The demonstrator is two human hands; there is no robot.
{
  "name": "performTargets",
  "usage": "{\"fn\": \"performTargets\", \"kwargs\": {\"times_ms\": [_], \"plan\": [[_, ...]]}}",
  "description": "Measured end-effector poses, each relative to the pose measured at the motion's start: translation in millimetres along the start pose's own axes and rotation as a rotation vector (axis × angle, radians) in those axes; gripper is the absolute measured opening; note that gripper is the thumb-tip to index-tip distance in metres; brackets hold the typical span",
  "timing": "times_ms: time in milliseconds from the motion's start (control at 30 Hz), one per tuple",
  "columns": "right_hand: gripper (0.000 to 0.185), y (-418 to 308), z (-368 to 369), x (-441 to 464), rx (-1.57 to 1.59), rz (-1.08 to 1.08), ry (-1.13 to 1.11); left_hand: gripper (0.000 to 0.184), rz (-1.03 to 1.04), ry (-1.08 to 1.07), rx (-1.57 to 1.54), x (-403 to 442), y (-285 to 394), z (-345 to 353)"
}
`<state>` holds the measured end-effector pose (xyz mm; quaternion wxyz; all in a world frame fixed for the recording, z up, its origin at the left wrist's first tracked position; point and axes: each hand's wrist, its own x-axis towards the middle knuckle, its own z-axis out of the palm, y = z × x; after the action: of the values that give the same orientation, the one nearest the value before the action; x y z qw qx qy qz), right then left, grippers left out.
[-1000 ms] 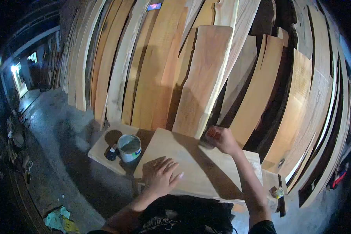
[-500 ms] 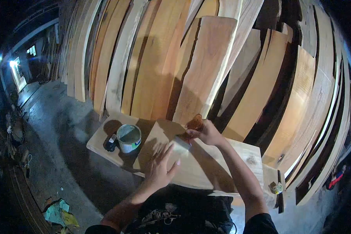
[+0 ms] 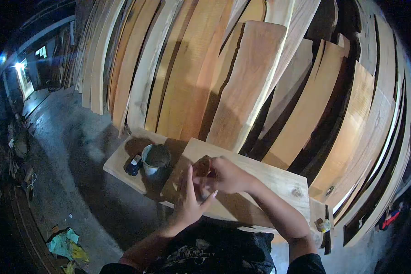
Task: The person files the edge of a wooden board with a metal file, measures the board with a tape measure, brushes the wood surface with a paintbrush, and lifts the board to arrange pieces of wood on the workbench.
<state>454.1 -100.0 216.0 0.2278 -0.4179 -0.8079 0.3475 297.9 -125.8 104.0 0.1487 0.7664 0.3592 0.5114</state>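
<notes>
My right hand [image 3: 230,176] is closed round the brown handle of a paintbrush [image 3: 202,167], above the left part of a pale wooden board [image 3: 274,182]. The bristles are hidden behind my hands. My left hand [image 3: 189,205] is held up just left of the brush, its fingers stretched and thumb apart. Whether it touches the brush I cannot tell. To the left stands an open can [image 3: 151,170], with a small black object with a white label [image 3: 133,165] beside it.
Under the board and can lies a wider wooden slab [image 3: 118,160]. Tall planks [image 3: 249,77] lean in a row behind it. A small roll of tape [image 3: 324,225] sits at the slab's right end. Crumpled green and yellow scraps [image 3: 66,244] lie on the floor at lower left.
My right hand has moved down and left with the paintbrush, off the board's middle, to close beside my left hand. The left hand has turned more upright. The view has shifted slightly.
</notes>
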Motion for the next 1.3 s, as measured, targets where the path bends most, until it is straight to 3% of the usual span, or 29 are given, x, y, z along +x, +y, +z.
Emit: {"fn": "performTargets", "kwargs": {"times_ms": [100,133,233,300,367,433,500,567,633,733,833,867,967,1100,1133,1233,1300], "plan": [[0.018,15.0,15.2,-8.1,0.097,-0.13,0.048,0.088,-0.11,-0.083,-0.152,-10.1,3.6,-10.5],[0.02,6.2,14.5,-16.3,0.209,-0.05,-0.008,0.079,0.025,0.029,-0.031,-12.0,0.0,-12.2],[0.029,0.3,20.1,-45.4,0.424,-0.005,0.118,0.072,0.023,0.016,0.131,-12.0,-5.7,-39.6],[0.033,-14.1,6.2,-71.7,0.204,0.188,0.13,0.062,-0.115,0.013,0.09,-4.3,-10.9,-65.5],[0.034,-6.6,-1.1,-97.4,-0.136,0.118,0.223,0.049,-0.174,0.104,0.139,-1.4,-37.0,-74.8],[0.034,4.0,-6.3,-132.1,-0.212,0.226,0.296,0.039,-0.082,0.143,0.304,8.9,-54.6,-90.2],[0.031,4.0,-4.5,-161.3,-0.228,0.381,0.451,0.032,-0.143,0.192,0.26,27.8,-53.4,-106.5],[0.029,18.3,-0.9,-200.3,-0.128,0.425,0.625,0.027,-0.296,0.182,0.154,53.2,-40.5,-126.2],[0.026,32.5,3.2,-237.1,-0.053,0.387,0.744,0.019,-0.29,0.23,0.071,71.7,-70.3,-126.6],[0.021,43.5,9.8,-278.4,0.018,0.415,0.94,0.018,-0.222,0.226,-0.05,109.2,-77.0,-124.5],[0.022,61.1,31.8,-301.8,-0.001,0.437,1.171,0.019,-0.153,0.304,0.025,135.1,-89.8,-108.9],[0.022,62.6,34.1,-309.0,0.005,0.48,1.107,0.022,-0.136,0.323,0.046,136.3,-95.7,-102.7],[0.025,91.4,52.5,-327.2,-0.069,0.319,1.182,0.024,-0.227,0.258,0.099,123.6,-113.9,-83.0],[0.031,97.6,43.2,-334.8,-0.088,0.324,1.1,0.026,-0.108,0.298,0.345,94.7,-150.4,-72.3],[0.026,84.6,36.0,-327.1,-0.171,0.374,1.062,0.025,-0.253,0.251,0.279,92.2,-144.1,-74.1],[0.017,62.7,26.6,-316.4,-0.248,0.504,1.082,0.024,-0.291,0.157,0.258,82.2,-152.9,-81.2],[0.017,74.4,29.3,-326.0,-0.274,0.44,1.205,0.028,-0.278,0.201,0.166,76.2,-169.5,-80.4]]}}
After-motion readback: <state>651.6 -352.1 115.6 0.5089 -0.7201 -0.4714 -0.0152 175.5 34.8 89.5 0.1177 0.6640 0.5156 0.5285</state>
